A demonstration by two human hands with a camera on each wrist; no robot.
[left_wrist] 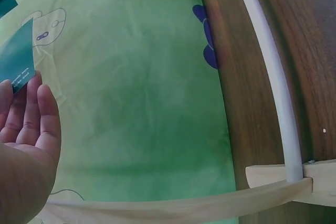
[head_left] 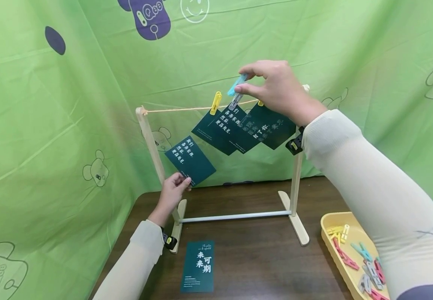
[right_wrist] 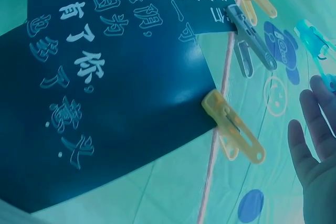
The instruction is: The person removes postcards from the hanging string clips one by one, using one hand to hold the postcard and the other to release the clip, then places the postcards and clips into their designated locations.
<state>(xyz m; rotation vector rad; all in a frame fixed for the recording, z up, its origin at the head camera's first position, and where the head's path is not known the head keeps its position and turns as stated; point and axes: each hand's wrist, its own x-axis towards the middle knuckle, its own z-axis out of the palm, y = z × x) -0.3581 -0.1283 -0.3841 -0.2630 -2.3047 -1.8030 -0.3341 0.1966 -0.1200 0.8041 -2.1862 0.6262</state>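
My left hand [head_left: 172, 192] pinches the lower corner of a dark green card [head_left: 189, 160] with white writing, held tilted below the line's left part. The right hand [head_left: 278, 85] holds a light blue clothespin [head_left: 236, 85] between thumb and fingers, just above the line. On the orange string [head_left: 180, 109] hang several overlapping dark green cards [head_left: 216, 133], tilted. A yellow clothespin [head_left: 216, 103] and a grey clothespin [head_left: 235, 101] grip their upper corners. Another yellow clothespin [right_wrist: 233, 127] shows in the right wrist view, clamping a card [right_wrist: 147, 103] to the string; the right hand partly hides it in the head view.
The string spans a wooden frame [head_left: 296, 183] with a white lower bar [head_left: 235, 217]. Another green card [head_left: 197, 266] lies on the brown table [head_left: 261, 258] in front. At the right stands a yellow tray [head_left: 326, 235] of coloured clothespins, partly behind the right sleeve [head_left: 381, 200].
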